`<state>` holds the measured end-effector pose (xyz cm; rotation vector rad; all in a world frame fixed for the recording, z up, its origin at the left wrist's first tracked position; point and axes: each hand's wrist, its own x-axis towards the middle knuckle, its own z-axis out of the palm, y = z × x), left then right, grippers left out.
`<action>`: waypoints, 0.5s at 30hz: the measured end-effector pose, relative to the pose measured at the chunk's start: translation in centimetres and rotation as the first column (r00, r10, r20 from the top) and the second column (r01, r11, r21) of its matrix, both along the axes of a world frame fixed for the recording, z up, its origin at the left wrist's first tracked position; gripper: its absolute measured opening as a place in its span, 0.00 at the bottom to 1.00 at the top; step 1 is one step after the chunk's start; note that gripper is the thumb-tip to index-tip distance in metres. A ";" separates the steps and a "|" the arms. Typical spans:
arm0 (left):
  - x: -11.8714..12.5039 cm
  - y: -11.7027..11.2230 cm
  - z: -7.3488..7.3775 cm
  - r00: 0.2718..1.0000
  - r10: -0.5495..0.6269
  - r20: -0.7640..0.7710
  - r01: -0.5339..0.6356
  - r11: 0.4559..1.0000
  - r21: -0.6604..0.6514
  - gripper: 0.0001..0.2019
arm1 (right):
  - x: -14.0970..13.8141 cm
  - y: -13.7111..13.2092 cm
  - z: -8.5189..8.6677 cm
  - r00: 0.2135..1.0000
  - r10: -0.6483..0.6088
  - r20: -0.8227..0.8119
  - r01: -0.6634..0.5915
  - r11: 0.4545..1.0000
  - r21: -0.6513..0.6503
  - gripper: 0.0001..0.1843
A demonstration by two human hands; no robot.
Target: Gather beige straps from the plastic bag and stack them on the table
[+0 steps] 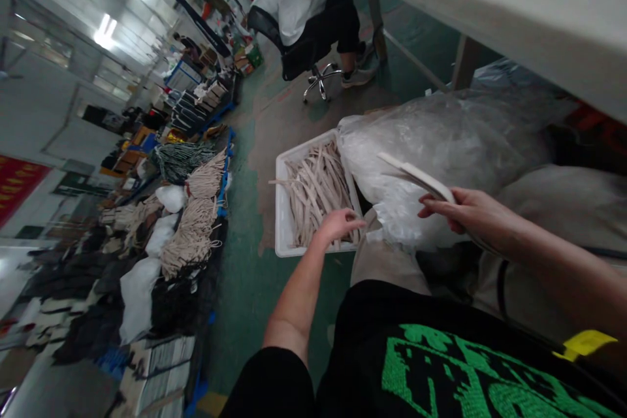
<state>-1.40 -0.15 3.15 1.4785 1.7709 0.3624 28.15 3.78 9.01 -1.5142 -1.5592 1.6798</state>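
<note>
Lying at the left, beige bundles (pixel 193 235) sit well apart from a white crate (pixel 283 209) filled with pale strips (pixel 316 186). Over the crate's near right corner, the left hand (pixel 339 225) is released, fingers loosely parted. Clear plastic (pixel 441 134) bulges beside; before it slants a long strip (pixel 422 177), grasped by the right hand (pixel 477 214).

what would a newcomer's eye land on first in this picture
Probably the white rectangular plastic bin near the middle, filled with long, flat beige strips, with the left hand in front of its lower right corner. Farther right, the right hand holds a pale, flat strip in front of crumpled translucent plastic sheeting. At the bottom, bright green lettering stands out on the black shirt.
</note>
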 end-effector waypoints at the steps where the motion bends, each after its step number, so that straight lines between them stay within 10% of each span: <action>1: 1.6 -0.8 -1.2 0.999 -0.039 -0.004 0.039 0.999 -0.019 0.14 | 0.0 0.0 -0.2 0.999 0.046 0.022 -0.045 0.999 -0.024 0.28; 6: 4.8 -3.3 -3.8 0.984 -0.069 -0.161 0.078 0.996 0.049 0.09 | 0.1 -0.1 -0.8 0.984 0.152 0.097 -0.148 0.988 -0.045 0.15; 12: 3.1 -3.4 -0.9 0.988 -0.107 -0.114 0.119 0.987 0.105 0.13 | 0.3 -0.1 -0.6 0.981 0.165 0.102 -0.166 0.986 -0.005 0.12; 15: 3.1 -3.7 0.7 0.983 0.029 0.183 -0.063 0.982 0.180 0.08 | 0.4 0.0 -0.7 0.985 0.156 0.073 -0.157 0.988 0.007 0.13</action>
